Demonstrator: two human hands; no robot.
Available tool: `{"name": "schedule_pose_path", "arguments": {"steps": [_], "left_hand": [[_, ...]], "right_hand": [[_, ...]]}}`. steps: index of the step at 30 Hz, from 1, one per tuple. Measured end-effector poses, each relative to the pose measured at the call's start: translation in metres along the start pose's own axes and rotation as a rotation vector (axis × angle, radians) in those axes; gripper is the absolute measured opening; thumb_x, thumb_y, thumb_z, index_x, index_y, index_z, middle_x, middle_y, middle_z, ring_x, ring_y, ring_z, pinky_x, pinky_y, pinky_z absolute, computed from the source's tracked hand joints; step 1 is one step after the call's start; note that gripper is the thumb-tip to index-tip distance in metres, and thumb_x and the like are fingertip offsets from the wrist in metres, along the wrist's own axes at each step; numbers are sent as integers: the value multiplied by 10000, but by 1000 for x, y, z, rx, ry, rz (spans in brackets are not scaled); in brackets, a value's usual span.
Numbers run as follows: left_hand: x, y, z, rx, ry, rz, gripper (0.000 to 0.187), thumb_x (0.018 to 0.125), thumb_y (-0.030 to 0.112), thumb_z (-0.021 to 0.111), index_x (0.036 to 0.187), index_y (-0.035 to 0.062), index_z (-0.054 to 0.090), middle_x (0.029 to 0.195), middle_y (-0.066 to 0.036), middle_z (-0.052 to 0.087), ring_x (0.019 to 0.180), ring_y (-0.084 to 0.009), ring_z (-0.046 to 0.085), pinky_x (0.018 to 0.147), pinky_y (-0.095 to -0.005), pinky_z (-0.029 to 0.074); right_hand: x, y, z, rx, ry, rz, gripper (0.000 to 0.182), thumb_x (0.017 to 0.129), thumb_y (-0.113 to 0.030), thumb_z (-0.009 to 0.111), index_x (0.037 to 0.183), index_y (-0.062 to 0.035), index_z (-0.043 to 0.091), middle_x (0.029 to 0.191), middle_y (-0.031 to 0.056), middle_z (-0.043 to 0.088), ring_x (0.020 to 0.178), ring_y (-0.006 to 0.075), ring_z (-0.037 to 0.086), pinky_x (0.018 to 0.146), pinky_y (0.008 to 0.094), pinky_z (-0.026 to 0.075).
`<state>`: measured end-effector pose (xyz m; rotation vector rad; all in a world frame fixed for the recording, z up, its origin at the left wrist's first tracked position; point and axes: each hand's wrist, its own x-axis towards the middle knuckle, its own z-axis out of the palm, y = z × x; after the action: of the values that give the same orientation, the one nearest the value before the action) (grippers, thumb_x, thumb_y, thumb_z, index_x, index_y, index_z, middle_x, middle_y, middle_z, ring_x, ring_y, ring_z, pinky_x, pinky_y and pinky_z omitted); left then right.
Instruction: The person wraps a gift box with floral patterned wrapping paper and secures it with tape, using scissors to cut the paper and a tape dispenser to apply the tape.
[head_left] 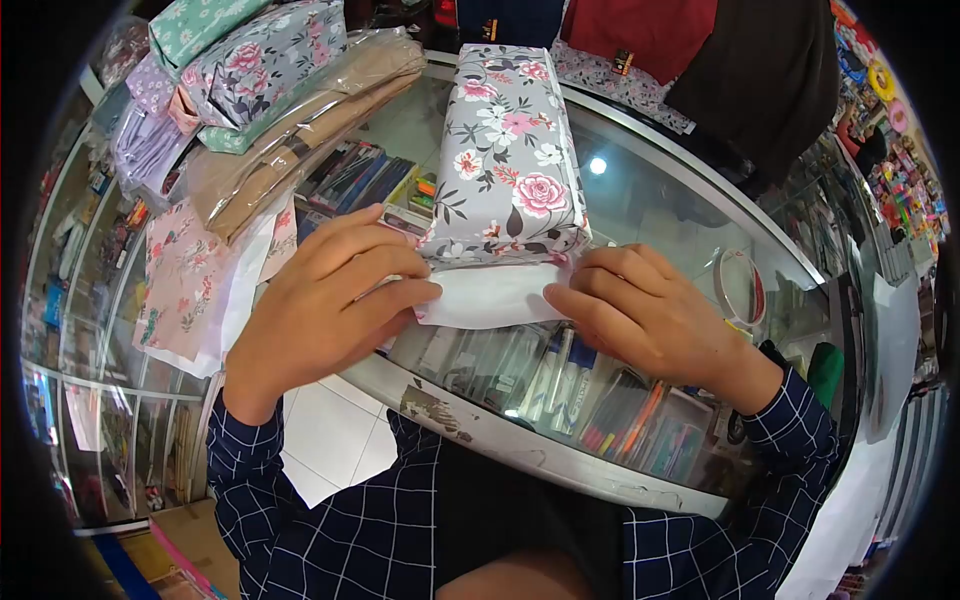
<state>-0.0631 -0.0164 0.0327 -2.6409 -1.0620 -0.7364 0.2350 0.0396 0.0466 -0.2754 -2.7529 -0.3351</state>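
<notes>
A box wrapped in grey floral gift paper (505, 150) lies on the glass counter in front of me. From its near end a flap of the wrapping paper (490, 300) sticks out toward me, white underside up. My left hand (330, 305) has its fingers bent around the flap's left edge, the thumb hidden from view. At the right edge, my right hand (650, 315) pinches the same flap between thumb and curled fingers. Both hands sit close to the box's near corners.
A clear tape roll (740, 287) stands to the right on the glass counter (660, 240). Wrapped floral parcels (265, 65), a plastic-wrapped brown packet (300, 130) and pink floral paper (180, 280) are on the left. Folded dark and red cloth (640, 35) lies at the back.
</notes>
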Motion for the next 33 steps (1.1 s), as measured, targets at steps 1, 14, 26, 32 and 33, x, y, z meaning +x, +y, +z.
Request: {"name": "schedule_pose_path", "arguments": {"steps": [1, 14, 26, 32, 33], "left_hand": [[-2, -5, 1, 25, 5, 30, 349, 608, 116, 800, 936, 150, 688, 1048, -32, 628, 1060, -253, 573, 1014, -475, 412], [25, -13, 14, -220, 103, -15, 271, 741, 6, 728, 661, 15, 470, 1308, -143, 545, 1200, -342, 538, 895, -376, 494], [25, -9, 24, -558, 302, -249, 212, 755, -65, 667, 900, 37, 551, 1244, -122, 526, 1077, -248, 593, 757, -297, 562], [27, -7, 23, -446, 243, -282, 375, 763, -99, 659, 1098, 53, 583, 1228, -124, 507, 1087, -214, 580, 749, -266, 589], [28, -7, 24, -462, 244, -292, 396, 765, -108, 664, 1121, 42, 577, 1242, -134, 497, 1100, -208, 575, 746, -252, 599]], "right_hand": [[1, 1, 0, -49, 12, -24, 259, 760, -164, 611, 983, -34, 600, 1051, 101, 589, 1059, 257, 546, 860, 384, 447], [0, 21, 16, 297, 120, 217, 155, 781, -60, 655, 823, 4, 520, 1313, 172, 496, 1201, 371, 500, 889, 397, 499], [15, 22, 27, 302, 262, 172, 210, 762, -28, 702, 843, 0, 510, 1191, 159, 532, 1053, 338, 535, 788, 390, 490], [19, 24, 33, 413, 336, 243, 225, 791, 6, 674, 914, -19, 488, 1115, 153, 531, 986, 320, 529, 805, 372, 453], [21, 25, 36, 432, 385, 230, 236, 790, 14, 672, 927, -24, 484, 1102, 153, 529, 980, 318, 529, 810, 371, 447]]}}
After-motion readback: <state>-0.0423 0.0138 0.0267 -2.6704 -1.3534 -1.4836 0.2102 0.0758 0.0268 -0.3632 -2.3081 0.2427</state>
